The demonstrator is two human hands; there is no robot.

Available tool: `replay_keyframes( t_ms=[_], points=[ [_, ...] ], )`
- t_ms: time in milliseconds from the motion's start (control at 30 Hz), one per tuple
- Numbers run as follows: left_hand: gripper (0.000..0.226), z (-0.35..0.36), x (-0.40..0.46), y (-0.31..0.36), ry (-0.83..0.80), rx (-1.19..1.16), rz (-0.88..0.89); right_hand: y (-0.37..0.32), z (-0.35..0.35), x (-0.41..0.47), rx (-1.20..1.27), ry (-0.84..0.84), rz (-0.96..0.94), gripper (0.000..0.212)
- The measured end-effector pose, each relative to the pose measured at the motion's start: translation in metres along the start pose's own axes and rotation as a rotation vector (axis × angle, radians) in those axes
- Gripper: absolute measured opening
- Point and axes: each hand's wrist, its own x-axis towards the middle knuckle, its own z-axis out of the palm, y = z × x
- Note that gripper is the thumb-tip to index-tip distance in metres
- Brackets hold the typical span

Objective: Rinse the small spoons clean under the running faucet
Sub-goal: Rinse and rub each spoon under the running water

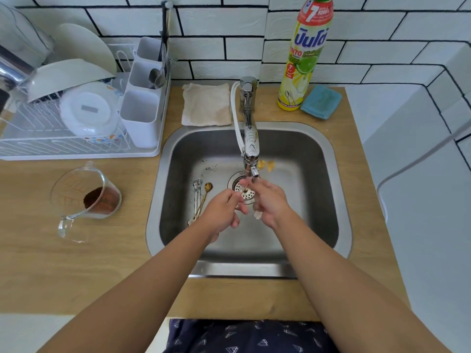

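Left hand (224, 207) and right hand (267, 202) together under faucet (251, 146), over sink (331, 189) drain, pinching thin gold spoon (245, 187). More spoons (200, 197) lay on sink floor, left. Jug (86, 194) on counter.

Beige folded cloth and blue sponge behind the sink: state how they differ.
The beige folded cloth lies left of the chrome faucet; the blue sponge lies right of it, beside the yellow detergent bottle. The cloth is larger, flat and stained; the sponge is smaller, thicker and looks clean. Both rest on the wooden counter.
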Motion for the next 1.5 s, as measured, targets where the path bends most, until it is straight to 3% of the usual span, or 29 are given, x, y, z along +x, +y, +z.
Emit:
replay_keyframes(
  t_ms=[67, 100, 167, 233, 400, 467, 567, 667, 767, 933, 1067, 1233, 1333, 1400, 1500],
  points=[
    [0.026, -0.003, -0.001, -0.004, -0.011, 0.042, -0.008, -0.009, -0.008, 0.007, 0.117, 0.073, -0.014, 0.016],
    [0.026, -0.003, -0.001, -0.005, -0.014, 0.049, -0.010, -0.010, -0.009, 0.007, 0.046, 0.065, -0.017, 0.007],
    [0.026, -0.004, 0.001, -0.002, -0.013, 0.048, -0.008, -0.003, -0.007, 0.002, -0.202, -0.046, -0.003, 0.011],
    [0.026, -0.004, 0.003, 0.001, -0.015, 0.046, -0.003, 0.002, -0.004, -0.006, -0.289, -0.135, 0.006, 0.008],
    [0.025, 0.000, 0.002, 0.004, -0.032, 0.071, -0.025, -0.017, -0.007, 0.007, 0.008, 0.053, -0.050, 0.025],
    [0.026, 0.003, 0.003, 0.007, -0.032, 0.003, -0.075, -0.011, -0.003, 0.002, -0.092, 0.019, -0.016, 0.004],
    [0.032, 0.002, 0.004, 0.011, -0.039, -0.122, -0.201, 0.008, 0.000, -0.008, -0.199, -0.086, 0.044, 0.016],
    [0.034, 0.000, 0.003, 0.011, -0.084, -0.233, -0.288, -0.001, -0.003, -0.004, -0.144, -0.034, 0.028, 0.016],
    [0.029, 0.003, 0.001, 0.012, -0.113, -0.212, -0.281, -0.006, -0.003, 0.001, -0.051, 0.029, 0.012, 0.009],
    [0.031, -0.002, -0.003, 0.010, -0.128, -0.170, -0.248, 0.004, -0.002, -0.011, -0.253, -0.074, 0.028, 0.006],
    [0.028, -0.002, -0.005, 0.011, -0.169, -0.133, -0.233, -0.012, -0.010, 0.005, -0.161, 0.060, -0.021, 0.007],
    [0.033, -0.005, -0.004, 0.014, -0.149, -0.156, -0.239, 0.001, -0.007, -0.005, -0.281, -0.142, 0.072, 0.009],
    [0.035, -0.005, -0.005, 0.010, -0.178, -0.171, -0.232, -0.012, -0.008, -0.001, -0.202, -0.050, 0.063, 0.014],
    [0.038, -0.005, -0.007, 0.007, -0.197, -0.087, -0.180, -0.014, -0.008, 0.002, -0.126, 0.025, 0.048, 0.018],
    [0.039, -0.005, -0.005, 0.003, -0.116, 0.362, 0.000, -0.008, -0.005, -0.001, -0.118, 0.094, 0.020, 0.009]
  ],
)
